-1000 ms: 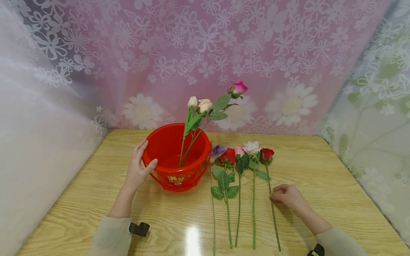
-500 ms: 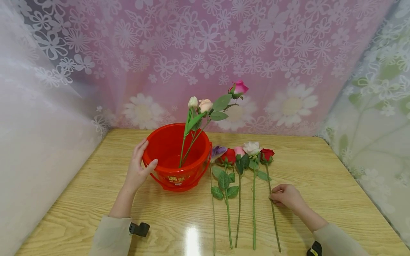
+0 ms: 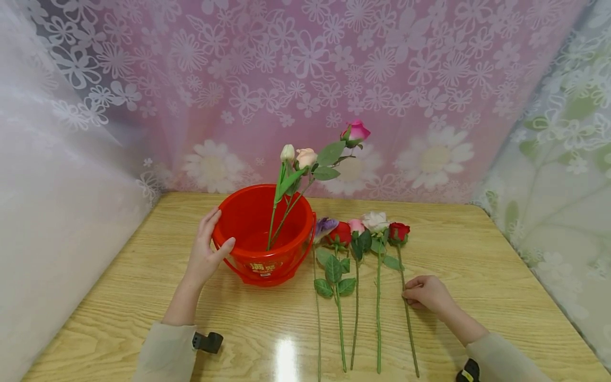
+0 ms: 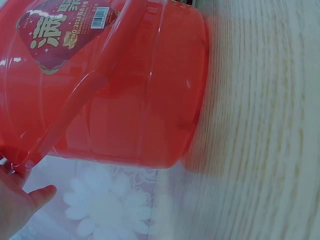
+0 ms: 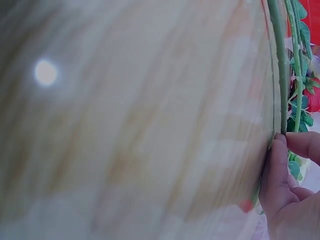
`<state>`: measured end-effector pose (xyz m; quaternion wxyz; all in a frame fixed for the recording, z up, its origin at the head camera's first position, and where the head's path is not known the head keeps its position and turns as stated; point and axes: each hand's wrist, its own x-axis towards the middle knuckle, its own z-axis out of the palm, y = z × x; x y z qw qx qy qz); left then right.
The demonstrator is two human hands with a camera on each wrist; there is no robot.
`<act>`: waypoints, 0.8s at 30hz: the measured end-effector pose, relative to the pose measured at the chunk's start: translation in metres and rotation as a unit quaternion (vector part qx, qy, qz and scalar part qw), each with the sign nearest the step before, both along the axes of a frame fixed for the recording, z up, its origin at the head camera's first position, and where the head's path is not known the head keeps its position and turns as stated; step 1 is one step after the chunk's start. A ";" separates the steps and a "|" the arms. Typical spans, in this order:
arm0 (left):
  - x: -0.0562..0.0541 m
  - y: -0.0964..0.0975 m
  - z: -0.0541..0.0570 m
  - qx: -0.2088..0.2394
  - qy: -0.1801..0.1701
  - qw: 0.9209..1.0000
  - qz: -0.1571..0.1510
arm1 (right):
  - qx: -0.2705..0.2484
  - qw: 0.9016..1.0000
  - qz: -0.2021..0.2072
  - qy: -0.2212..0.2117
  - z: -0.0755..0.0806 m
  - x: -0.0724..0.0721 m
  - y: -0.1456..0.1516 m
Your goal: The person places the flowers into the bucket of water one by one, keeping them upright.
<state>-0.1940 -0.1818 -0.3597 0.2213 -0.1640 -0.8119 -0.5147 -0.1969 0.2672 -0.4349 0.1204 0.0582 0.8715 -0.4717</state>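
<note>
Three flowers (image 3: pixel 306 158) stand in the bucket (image 3: pixel 238 220) your left hand (image 3: pixel 204 256) spreads against; five blooms (image 3: pixel 340 232) remain out, your right hand (image 3: pixel 428 293) pinching the rightmost stem (image 3: pixel 410 333).

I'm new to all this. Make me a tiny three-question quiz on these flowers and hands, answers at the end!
1. How many blooms rise from the red bucket?
2. True or false: the left hand is pinching a flower stem.
3. Whose stem does the right hand pinch?
A) the white rose
B) the purple flower
C) the rightmost red rose

Key:
1. Three: a white tulip, a peach rose and a magenta rose.
2. False; it touches the bucket's rim.
3. C.
</note>
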 end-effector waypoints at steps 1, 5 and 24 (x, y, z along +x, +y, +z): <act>0.000 0.000 0.000 0.000 0.000 1.000 0.000 | -0.005 1.000 0.001 -0.003 0.001 0.000 0.001; 0.000 0.000 0.001 0.000 -0.001 1.000 0.002 | -0.024 1.000 0.004 -0.012 0.002 0.000 0.002; 0.000 0.000 0.000 0.000 -0.004 1.000 0.002 | -0.132 0.991 -0.005 -0.022 0.013 0.004 0.013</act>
